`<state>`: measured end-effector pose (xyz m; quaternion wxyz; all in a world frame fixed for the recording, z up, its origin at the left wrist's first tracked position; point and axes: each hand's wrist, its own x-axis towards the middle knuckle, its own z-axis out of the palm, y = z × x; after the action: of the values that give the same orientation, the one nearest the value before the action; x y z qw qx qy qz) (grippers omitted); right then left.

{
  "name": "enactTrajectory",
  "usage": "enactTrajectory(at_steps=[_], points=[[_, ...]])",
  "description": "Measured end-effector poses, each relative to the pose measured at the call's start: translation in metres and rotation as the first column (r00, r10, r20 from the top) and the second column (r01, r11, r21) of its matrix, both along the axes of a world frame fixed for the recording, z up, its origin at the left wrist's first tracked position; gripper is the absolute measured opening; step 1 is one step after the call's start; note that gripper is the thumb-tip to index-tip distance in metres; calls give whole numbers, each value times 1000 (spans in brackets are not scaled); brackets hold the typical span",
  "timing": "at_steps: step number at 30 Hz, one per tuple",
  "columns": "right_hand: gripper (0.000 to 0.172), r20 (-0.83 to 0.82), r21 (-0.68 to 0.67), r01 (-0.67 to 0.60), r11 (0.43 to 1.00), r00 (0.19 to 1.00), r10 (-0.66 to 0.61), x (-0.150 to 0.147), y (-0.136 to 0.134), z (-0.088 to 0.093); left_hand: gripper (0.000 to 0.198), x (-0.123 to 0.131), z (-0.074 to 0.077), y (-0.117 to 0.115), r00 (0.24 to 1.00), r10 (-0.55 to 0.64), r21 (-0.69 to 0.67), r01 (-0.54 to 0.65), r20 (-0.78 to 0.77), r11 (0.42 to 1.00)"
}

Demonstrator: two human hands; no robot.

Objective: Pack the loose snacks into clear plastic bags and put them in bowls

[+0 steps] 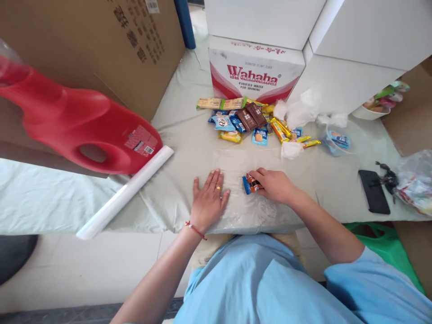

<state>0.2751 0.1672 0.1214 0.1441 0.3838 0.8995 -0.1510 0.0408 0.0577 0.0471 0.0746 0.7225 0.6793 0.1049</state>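
My left hand point(209, 198) lies flat on the pale tablecloth, its fingers stretched out and a ring on one of them. A clear plastic sheet or bag point(241, 204) is spread on the cloth, and the left thumb reaches its edge. Over this plastic, my right hand point(272, 183) is closed around a small wrapped snack point(250, 183) with a brown and blue wrapper. Further back lies a pile of packaged snacks: brown packets point(251, 117), blue packets point(259, 136) and yellow packets point(281, 129).
A red jug point(91, 121) and a white roll point(126, 191) lie on the left by a cardboard box point(148, 85). Behind the snacks stands a Wahaha carton point(254, 72). To the right are a clear tub point(334, 141), a phone point(374, 191), keys point(388, 177) and a plastic bag point(416, 182).
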Motion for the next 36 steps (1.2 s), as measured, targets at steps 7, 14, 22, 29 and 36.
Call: enactTrajectory(at_steps=[7, 14, 22, 29, 36], points=[[57, -62, 41, 158, 987, 986, -155, 25, 21, 10, 64, 0, -1, 0, 1000, 5, -9, -5, 13, 1000], [48, -43, -8, 74, 997, 996, -75, -17, 5, 25, 64, -1, -1, 1, 1000, 1, -9, -1, 24, 1000], [47, -56, -86, 85, 993, 994, -90, -23, -4, 11, 64, -1, 1, 0, 1000, 1, -12, -1, 13, 1000], [43, -59, -32, 27, 999, 998, -29, -32, -7, 14, 64, -3, 0, 1, 1000, 6, -21, -6, 16, 1000], [48, -56, -16, 35, 999, 998, -36, -24, -10, 6, 63, -12, -3, 1, 997, 12, -25, -10, 77, 1000]])
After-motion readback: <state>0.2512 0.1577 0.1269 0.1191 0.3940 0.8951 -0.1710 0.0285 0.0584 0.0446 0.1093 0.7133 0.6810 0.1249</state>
